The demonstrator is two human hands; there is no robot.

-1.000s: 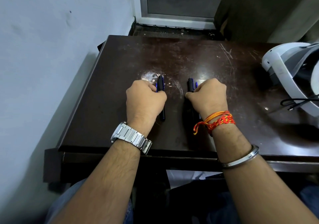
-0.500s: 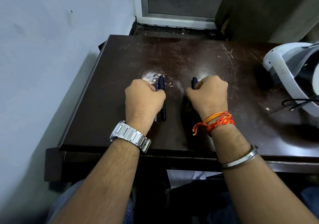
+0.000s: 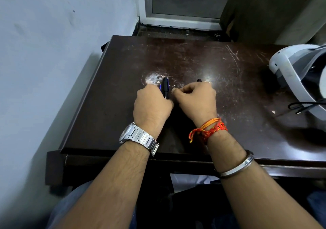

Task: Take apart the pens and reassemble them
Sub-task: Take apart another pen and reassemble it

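Black and blue pens [image 3: 165, 88] lie on the dark wooden table [image 3: 112, 94], their upper ends sticking out past my left hand [image 3: 152, 105]. That hand is curled over them with closed fingers. My right hand [image 3: 197, 99] sits just to the right, fingers closed, thumb and forefinger reaching toward the left pens. A dark pen tip [image 3: 199, 80] pokes out beyond its knuckles. The rest of each pen is hidden under the hands.
A white headset [image 3: 291, 73] with a black cable [image 3: 303, 106] lies at the table's right edge. A blue wall runs along the left. A window frame [image 3: 180, 22] stands behind the table. A white scuffed patch [image 3: 153, 78] marks the tabletop.
My right hand has slid left until it nearly touches my left hand. The pens beneath it show less than before. My left hand has stayed on its pens.
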